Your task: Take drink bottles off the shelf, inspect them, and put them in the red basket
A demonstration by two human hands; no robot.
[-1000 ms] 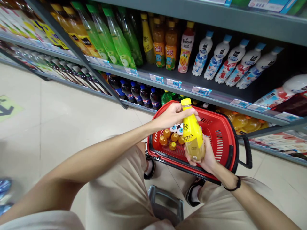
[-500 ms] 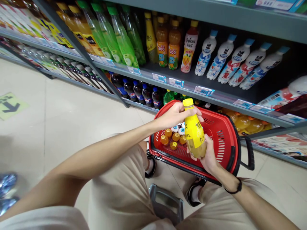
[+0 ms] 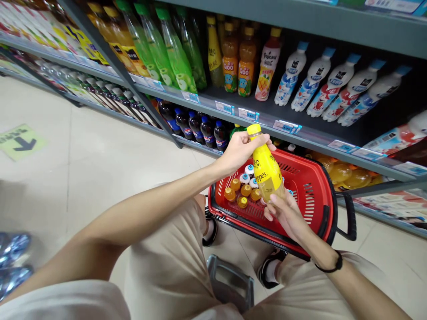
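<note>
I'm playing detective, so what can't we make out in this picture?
All in the head view:
Yellow bottle: its back is turned away, and the right hand covers part of its lower end.
Bottles in the basket: the yellow bottle blocks some, so I can't count them.
Shiny things: blurred and cut off by the left edge.
Price tags: small print unreadable.

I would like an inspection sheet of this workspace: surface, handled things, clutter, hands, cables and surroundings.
Surface: pale tiled floor.
Job's things: yellow bottle, cap on, tilted above a red basket holding capped bottles.
Clutter: shiny blue objects at the left edge, too blurred to identify.
Hands: left hand around the bottle's neck; right hand at its lower end, grip unclear.
Cables: nothing seen.
Surroundings: shelves of bottled drinks; floor sign with an arrow.
</note>
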